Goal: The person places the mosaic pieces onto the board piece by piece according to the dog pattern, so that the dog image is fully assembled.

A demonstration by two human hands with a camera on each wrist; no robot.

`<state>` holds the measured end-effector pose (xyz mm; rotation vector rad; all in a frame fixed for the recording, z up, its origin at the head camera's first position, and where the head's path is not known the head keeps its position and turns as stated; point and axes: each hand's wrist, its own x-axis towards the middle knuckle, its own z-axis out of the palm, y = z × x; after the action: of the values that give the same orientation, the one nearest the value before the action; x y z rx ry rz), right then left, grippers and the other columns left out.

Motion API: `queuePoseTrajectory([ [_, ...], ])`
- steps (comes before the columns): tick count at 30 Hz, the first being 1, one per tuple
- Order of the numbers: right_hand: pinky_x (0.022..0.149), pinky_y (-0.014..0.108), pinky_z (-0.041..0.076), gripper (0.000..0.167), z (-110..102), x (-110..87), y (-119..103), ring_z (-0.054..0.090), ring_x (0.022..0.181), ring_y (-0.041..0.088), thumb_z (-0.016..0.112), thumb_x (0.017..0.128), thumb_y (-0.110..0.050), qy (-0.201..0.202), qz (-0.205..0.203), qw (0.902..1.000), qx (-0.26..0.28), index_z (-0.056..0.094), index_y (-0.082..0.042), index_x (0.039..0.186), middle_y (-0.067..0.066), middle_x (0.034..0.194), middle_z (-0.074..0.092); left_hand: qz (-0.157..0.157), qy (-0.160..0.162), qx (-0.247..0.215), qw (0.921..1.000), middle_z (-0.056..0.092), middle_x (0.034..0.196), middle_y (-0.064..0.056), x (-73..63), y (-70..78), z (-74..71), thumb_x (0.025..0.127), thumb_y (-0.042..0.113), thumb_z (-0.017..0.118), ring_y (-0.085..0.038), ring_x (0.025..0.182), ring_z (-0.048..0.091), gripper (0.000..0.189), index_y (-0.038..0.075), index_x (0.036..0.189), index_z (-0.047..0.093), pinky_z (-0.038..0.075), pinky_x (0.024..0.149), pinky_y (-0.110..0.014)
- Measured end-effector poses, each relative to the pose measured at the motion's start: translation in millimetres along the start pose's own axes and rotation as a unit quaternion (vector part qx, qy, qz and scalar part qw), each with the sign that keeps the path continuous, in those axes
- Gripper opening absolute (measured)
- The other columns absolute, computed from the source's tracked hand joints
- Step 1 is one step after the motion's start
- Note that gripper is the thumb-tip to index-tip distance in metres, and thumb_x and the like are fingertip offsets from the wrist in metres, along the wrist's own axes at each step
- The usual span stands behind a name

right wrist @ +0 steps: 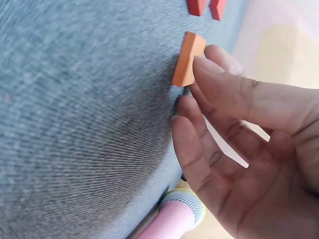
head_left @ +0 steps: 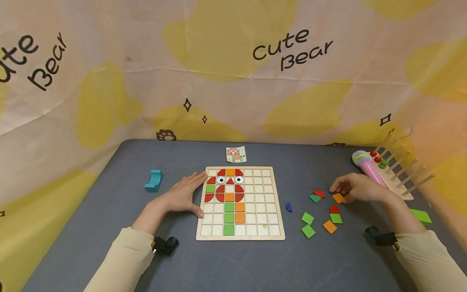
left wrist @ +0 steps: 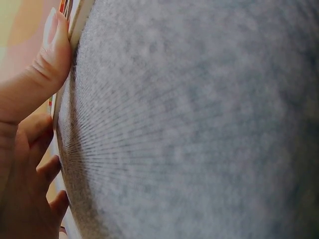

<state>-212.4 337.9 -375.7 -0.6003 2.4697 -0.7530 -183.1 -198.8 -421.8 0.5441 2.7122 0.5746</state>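
Observation:
A wooden grid board (head_left: 260, 238) lies in the middle of the table, partly filled with red, orange and green tiles and two eye pieces. My left hand (head_left: 182, 194) rests along its left edge, fingers stretched out and thumb at the rim. On the right, my right hand (head_left: 359, 188) pinches an orange square tile (right wrist: 187, 59) between thumb and fingers, close to the tabletop. Around it lie red and green tiles, another orange square (head_left: 330, 226), and green squares (head_left: 308, 231). A small blue piece (head_left: 289, 207) sits beside the board.
Behind the board lies a small pattern card (head_left: 236, 154). A teal curved block (head_left: 154, 181) stands at the left. Far right are a pink toy microphone (head_left: 372, 170), a wooden peg stand (head_left: 405, 192) with beads, and a green piece (head_left: 421, 216). A printed cloth hangs behind.

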Motion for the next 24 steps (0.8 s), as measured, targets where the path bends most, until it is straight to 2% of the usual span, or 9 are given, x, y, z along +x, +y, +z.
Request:
queuePoseTrajectory([
  [11, 0.065, 0.019, 0.047, 0.027, 5.4, 3.3, 5.7, 0.053, 0.077, 0.005, 0.081, 0.073, -0.008, 0.026, 0.005, 0.9994, -0.023, 0.07, -0.009, 0.097, 0.002, 0.088, 0.064, -0.003, -0.002, -0.004, 1.0, 0.019, 0.167, -0.01, -0.2, 1.2, -1.2, 0.06, 0.057, 0.087, -0.039, 0.155, 0.015, 0.126, 0.009, 0.158, 0.024, 0.016, 0.123, -0.064],
  [15, 0.06, 0.02, 0.043, 0.021, 5.7, 4.8, 2.0, 0.049, 0.07, 0.004, 0.08, 0.076, -0.009, 0.035, 0.012, 0.9987, -0.035, 0.069, -0.011, 0.093, 0.0, 0.08, 0.059, -0.004, -0.003, -0.006, 1.0, 0.019, 0.167, -0.01, -0.1, 2.3, -2.2, 0.06, 0.057, 0.087, -0.04, 0.155, 0.014, 0.126, 0.009, 0.158, 0.023, 0.016, 0.123, -0.064],
  [20, 0.06, 0.019, 0.041, 0.008, 6.2, 6.7, -3.6, 0.049, 0.067, 0.001, 0.076, 0.083, -0.015, 0.055, 0.005, 0.9968, -0.057, 0.069, -0.013, 0.087, -0.004, 0.076, 0.062, -0.003, -0.002, -0.004, 1.0, 0.02, 0.167, -0.011, -0.8, 2.2, -2.1, 0.06, 0.057, 0.087, -0.04, 0.155, 0.015, 0.126, 0.008, 0.157, 0.024, 0.016, 0.123, -0.064],
  [24, 0.062, 0.019, 0.041, 0.009, 7.7, 7.4, -10.7, 0.049, 0.068, -0.001, 0.075, 0.086, -0.019, 0.082, 0.0, 0.9938, -0.075, 0.068, -0.015, 0.083, -0.007, 0.074, 0.064, -0.003, -0.001, -0.006, 1.0, 0.02, 0.167, -0.01, -1.9, 2.4, -1.5, 0.06, 0.056, 0.088, -0.04, 0.155, 0.015, 0.126, 0.008, 0.157, 0.024, 0.016, 0.123, -0.063],
])
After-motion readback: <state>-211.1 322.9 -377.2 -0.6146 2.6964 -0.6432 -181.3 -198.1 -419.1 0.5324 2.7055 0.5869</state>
